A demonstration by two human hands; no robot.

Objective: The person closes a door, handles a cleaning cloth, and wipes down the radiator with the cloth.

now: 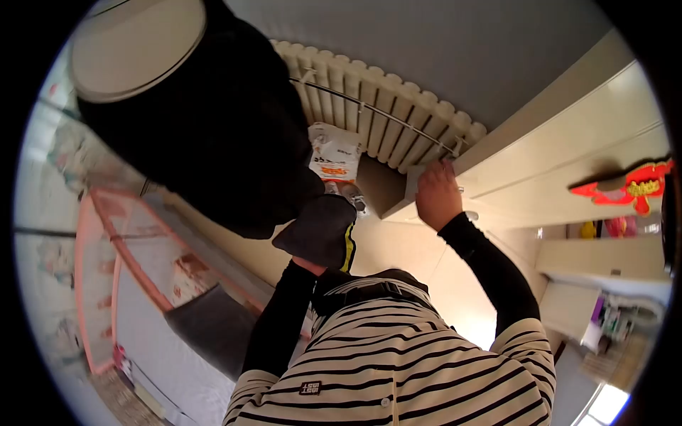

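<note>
My left hand [307, 267] is mostly covered by a dark grey piece of cloth [320, 234] with a bright yellow stripe. Only the wrist side shows; the cloth is bunched over the hand and appears held in it, though the fingers are hidden. Beyond it, a large black cloth-like mass [206, 128] fills the upper left, touching or overlapping the grey cloth. My right hand [437, 195] is raised at the edge of a cream cabinet door [554, 135], its fingers bent against that edge, close to a small knob [474, 215].
A white radiator [398, 117] runs along the grey wall ahead. A white printed bag [335, 153] stands on the floor before it. To the left is a pink-framed netted bed [135, 255]. A red ornament [629, 186] hangs on the cabinet at right.
</note>
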